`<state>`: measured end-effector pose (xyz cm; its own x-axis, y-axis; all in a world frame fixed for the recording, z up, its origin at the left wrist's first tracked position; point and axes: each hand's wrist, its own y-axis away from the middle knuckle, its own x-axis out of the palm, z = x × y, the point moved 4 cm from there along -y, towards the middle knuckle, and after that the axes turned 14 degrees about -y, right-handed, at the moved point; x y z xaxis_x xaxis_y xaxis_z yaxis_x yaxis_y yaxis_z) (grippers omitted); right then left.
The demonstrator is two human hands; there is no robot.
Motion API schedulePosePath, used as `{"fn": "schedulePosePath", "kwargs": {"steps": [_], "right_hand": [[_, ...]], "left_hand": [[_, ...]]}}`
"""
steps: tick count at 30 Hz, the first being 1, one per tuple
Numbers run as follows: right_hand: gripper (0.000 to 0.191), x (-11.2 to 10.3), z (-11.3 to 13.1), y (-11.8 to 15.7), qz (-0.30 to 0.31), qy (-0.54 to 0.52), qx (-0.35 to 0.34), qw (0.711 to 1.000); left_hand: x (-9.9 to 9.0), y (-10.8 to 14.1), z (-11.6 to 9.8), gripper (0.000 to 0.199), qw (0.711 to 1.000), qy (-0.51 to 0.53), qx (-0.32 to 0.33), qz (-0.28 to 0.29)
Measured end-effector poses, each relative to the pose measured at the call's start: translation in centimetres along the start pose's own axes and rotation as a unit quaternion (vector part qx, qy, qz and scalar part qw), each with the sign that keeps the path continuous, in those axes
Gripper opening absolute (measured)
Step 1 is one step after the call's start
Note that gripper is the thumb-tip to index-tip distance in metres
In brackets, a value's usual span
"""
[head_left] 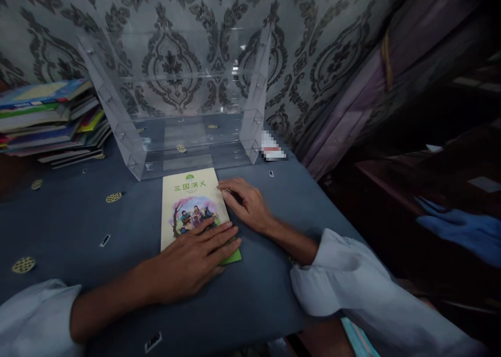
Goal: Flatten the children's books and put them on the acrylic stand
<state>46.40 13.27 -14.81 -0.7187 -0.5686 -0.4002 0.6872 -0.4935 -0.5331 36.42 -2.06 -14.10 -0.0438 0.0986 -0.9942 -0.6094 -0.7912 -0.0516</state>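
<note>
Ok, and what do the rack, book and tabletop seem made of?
Rack: probably acrylic, clear and glossy; the wall shows through and it glints. Book: paper, probably smooth card outside, given its flat printing. Tabletop: perhaps cloth or vinyl, dull and printed; too dim to tell which.

Dim, cool-toned, falling to near-black at far right. Glinting in spots off the clear rack [183, 106]. Sharpest around the book [191, 203], smeared toward edges. Pixelated just beside the rack.

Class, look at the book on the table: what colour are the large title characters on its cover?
Green; the title characters show best in the head view.
</note>
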Motion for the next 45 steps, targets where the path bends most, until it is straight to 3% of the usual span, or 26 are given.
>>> {"fn": "schedulePosePath", "kwargs": {"steps": [5, 12, 18, 21, 24, 35, 45], "right_hand": [[0.029, 1.2, 0.6, 0.4, 0.108, 0.021, -0.071, 0.991], [0.036, 3.2, 1.2, -1.3, 0.312, 0.056, -0.057, 0.947], [0.045, 7.5, 0.8, -4.6, 0.402, 0.084, -0.092, 0.907], [0.048, 9.5, 0.0, -6.1, 0.402, 0.103, -0.114, 0.903], [0.048, 10.1, -0.6, -6.9, 0.377, 0.117, -0.123, 0.91], [0.048, 5.3, -2.9, -4.3, 0.238, 0.146, -0.017, 0.96], [0.048, 4.9, -2.8, -3.7, 0.223, 0.155, 0.001, 0.962]], "left_hand": [[0.1, 0.2, -0.2, 0.048, 1.0, 0.014, 0.018, 0.0], [0.3, 0.4, -0.6, 0.051, 0.999, 0.035, 0.04, -0.008], [0.3, 0.3, -0.6, 0.052, 0.998, 0.05, 0.042, -0.002], [0.3, 0.3, -0.5, 0.052, 0.997, 0.057, 0.046, 0.01], [0.2, 0.4, -0.5, 0.054, 0.997, 0.065, 0.042, 0.002], [0.0, 0.5, -0.4, 0.053, 0.997, 0.073, 0.036, 0.015], [-0.2, 0.5, 0.0, 0.049, 0.997, 0.069, 0.012, -0.017]]}}
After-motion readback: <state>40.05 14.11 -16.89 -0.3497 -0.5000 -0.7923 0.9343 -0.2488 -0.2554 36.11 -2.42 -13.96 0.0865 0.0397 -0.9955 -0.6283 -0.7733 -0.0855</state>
